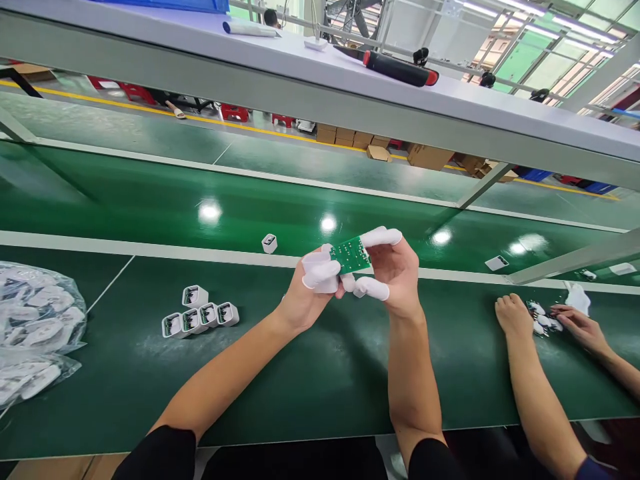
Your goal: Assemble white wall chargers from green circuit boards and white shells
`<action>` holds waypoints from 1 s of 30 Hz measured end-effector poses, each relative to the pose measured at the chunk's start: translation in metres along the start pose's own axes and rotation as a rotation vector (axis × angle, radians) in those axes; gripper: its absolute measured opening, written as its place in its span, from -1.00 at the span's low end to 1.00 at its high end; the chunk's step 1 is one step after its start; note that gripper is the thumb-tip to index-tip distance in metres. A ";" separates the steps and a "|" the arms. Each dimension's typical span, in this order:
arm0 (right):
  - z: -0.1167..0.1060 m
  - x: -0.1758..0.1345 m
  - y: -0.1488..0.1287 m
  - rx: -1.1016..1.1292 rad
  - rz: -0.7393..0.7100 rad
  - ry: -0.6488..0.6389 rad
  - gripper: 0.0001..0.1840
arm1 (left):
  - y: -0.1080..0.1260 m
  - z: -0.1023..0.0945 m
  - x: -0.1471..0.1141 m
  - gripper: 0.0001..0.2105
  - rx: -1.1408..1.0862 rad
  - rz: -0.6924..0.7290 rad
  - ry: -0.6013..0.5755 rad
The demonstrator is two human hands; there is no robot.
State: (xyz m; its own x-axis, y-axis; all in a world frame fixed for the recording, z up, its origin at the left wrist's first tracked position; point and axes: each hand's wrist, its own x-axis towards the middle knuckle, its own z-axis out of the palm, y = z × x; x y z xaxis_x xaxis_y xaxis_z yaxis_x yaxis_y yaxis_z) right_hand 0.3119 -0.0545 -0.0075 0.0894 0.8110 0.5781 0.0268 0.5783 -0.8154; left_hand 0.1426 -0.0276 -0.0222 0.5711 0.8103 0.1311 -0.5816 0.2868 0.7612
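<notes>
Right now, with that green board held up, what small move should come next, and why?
Perhaps the left hand should turn the green board slightly to line it up for fitting: the board is held up above the table, and the small white boxes on the left seem to have green parts inside.

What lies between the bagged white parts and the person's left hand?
In the head view: five white housings clustered on the green tabletop, plus a sixth farther back.

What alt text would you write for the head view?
A person's left hand and right hand, wearing white finger cots, hold a green circuit board above a green workbench. Five white housings cluster at left, a co-worker's hands at right.
</notes>
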 end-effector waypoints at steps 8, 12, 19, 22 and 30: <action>-0.009 0.000 0.000 -0.056 -0.035 0.033 -0.42 | -0.002 -0.013 0.005 -0.59 0.205 0.076 -0.108; -0.018 -0.005 -0.004 -0.055 -0.107 0.129 -0.38 | -0.002 -0.026 0.005 -0.55 0.498 0.317 -0.247; -0.016 -0.011 -0.023 -0.144 -0.202 0.140 -0.43 | 0.011 -0.030 0.014 -0.58 0.776 0.573 -0.317; -0.011 -0.010 -0.028 -0.153 -0.246 0.091 -0.46 | 0.013 -0.029 0.015 -0.59 0.731 0.526 -0.261; -0.006 -0.009 -0.026 -0.207 -0.244 0.140 -0.46 | 0.030 -0.031 0.013 -0.35 0.497 0.398 0.211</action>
State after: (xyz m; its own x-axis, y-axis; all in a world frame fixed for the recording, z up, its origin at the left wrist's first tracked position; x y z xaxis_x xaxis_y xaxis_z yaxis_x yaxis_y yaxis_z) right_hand 0.3163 -0.0774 0.0078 0.1911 0.6228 0.7587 0.2646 0.7116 -0.6509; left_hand 0.1146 0.0072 -0.0174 0.2137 0.9024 0.3741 -0.3595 -0.2834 0.8891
